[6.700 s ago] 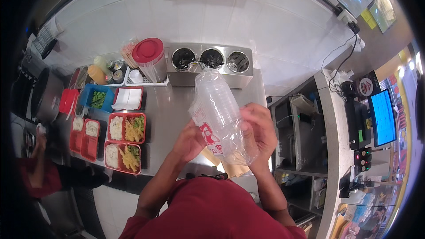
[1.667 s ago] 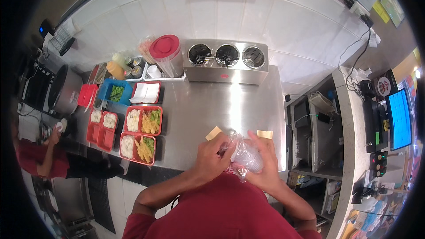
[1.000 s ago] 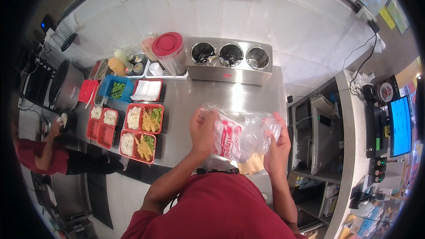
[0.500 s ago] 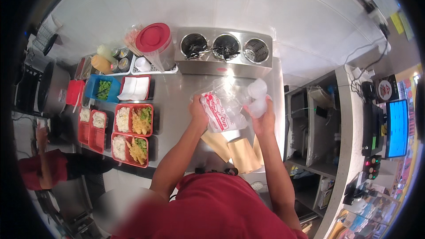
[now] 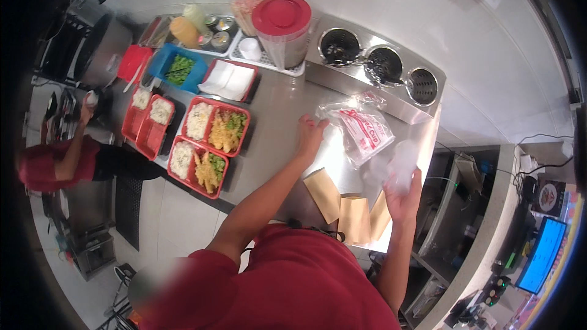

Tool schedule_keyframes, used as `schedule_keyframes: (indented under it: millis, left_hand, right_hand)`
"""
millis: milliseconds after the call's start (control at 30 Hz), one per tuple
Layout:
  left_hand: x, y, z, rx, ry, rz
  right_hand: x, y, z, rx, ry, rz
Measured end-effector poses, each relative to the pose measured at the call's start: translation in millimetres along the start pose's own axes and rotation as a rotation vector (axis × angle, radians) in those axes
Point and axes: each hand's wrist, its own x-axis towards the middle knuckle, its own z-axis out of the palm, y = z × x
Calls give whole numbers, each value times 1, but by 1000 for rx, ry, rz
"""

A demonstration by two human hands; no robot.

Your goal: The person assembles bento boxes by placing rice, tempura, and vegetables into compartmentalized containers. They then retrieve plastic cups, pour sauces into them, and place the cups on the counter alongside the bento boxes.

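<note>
We are pinching translucent, rounded plastic cups (image 5: 403, 160) in our right grip (image 5: 405, 197) over the silver steel table (image 5: 274, 107), ideally pressing gently, our left grip (image 5: 310, 137) hovering loosely spread beside the clear, red-printed plastic bag (image 5: 362, 129).

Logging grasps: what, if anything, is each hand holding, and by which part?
The right hand holds translucent cups by their near end, exact grip blurred; the left hand seems empty.

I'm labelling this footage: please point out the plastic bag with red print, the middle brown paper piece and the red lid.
Plastic bag (image 5: 365, 130): head view, on its printed face.
Middle brown paper piece (image 5: 354, 220): head view, on its face.
Red lid (image 5: 281, 15): head view, on its round top.
</note>
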Motion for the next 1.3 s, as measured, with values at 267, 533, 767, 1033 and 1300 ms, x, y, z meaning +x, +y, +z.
schedule_keyframes:
  millis: [267,533,767,1033,1300]
  left_hand:
    - [-172,66,-98,856,-405,991]
    - [-206,42,-107,1354,-394,1176]
    - [-218,33,-123,1182,-316,1073]
    - [-233,52,-135,937,-67,1082]
    - [-191,32,-174,1086,85,1267]
  right_hand:
    - [-10,75,35,-468,-177,371]
    - [-8,108,51,-114,-265,616]
    - [8,120,45,-185,-367,715]
    - [20,125,38,-286,-307,634]
    - [110,125,42,-968,-457,518]
